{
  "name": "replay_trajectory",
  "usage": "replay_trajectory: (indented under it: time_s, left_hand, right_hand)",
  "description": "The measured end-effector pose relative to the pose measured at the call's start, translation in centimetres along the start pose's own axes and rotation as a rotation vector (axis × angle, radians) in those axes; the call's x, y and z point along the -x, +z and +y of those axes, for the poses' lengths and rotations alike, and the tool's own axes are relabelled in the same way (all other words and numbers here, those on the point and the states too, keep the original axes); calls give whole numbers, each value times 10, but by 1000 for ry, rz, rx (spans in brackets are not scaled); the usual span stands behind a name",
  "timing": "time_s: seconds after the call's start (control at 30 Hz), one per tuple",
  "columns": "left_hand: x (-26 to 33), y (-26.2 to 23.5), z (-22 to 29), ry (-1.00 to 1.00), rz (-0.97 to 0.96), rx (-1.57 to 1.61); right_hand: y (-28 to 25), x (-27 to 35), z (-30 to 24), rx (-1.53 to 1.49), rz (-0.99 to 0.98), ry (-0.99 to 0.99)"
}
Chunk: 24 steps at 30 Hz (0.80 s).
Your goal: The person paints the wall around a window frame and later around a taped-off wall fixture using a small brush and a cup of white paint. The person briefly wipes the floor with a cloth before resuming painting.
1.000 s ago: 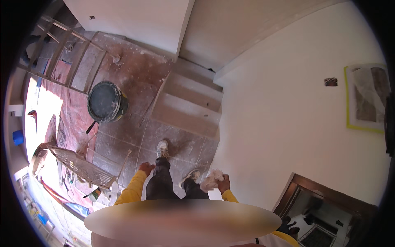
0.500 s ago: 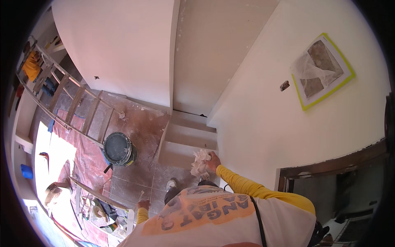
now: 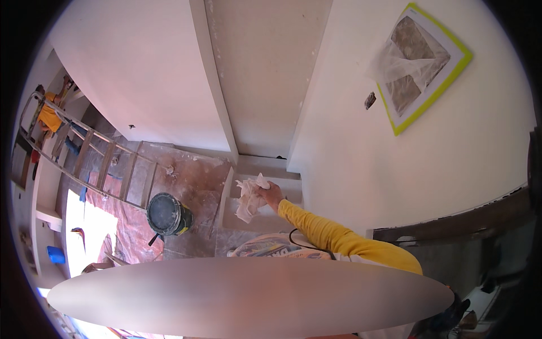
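Note:
My right hand [image 3: 272, 196] is closed around a bunched-up, off-white rag [image 3: 249, 199]. I hold it out in front of the pale steps [image 3: 248, 221], and its loose folds hang past my fingers. The yellow-sleeved right arm reaches forward from the lower right. My left hand is out of sight; a broad smooth blur covers the lower part of the head view. Whether the rag is cloth or soft paper is hard to tell.
A dark lidded bucket [image 3: 164, 213] stands on the dusty tiled floor, left of the steps. Beyond it a wooden ladder [image 3: 105, 166] leans across the left side, near a person in yellow [image 3: 51, 117]. A plastic-covered, lime-edged panel [image 3: 433, 73] is on the right wall.
My right hand has moved up and to the left with the rag, over the steps. The view has shifted, and my left hand has gone out of sight behind the blur.

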<state>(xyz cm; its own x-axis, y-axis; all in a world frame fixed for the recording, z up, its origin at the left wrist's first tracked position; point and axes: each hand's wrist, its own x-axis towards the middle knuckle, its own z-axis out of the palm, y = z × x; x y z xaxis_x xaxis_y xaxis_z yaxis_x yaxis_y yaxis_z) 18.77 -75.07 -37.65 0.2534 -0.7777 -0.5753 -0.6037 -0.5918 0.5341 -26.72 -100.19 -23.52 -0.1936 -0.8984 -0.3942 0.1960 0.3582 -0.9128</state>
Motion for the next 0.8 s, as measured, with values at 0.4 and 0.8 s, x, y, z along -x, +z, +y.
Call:
replay_trajectory:
  time_s: [0.4, 0.8]
  left_hand:
    - [5, -45, 287, 623, -285, 422]
    - [-121, -93, 134, 308, 87, 260]
  right_hand:
    - [73, 46, -39, -166, -401, 244]
    - [-4, 41, 116, 1399, -264, 137]
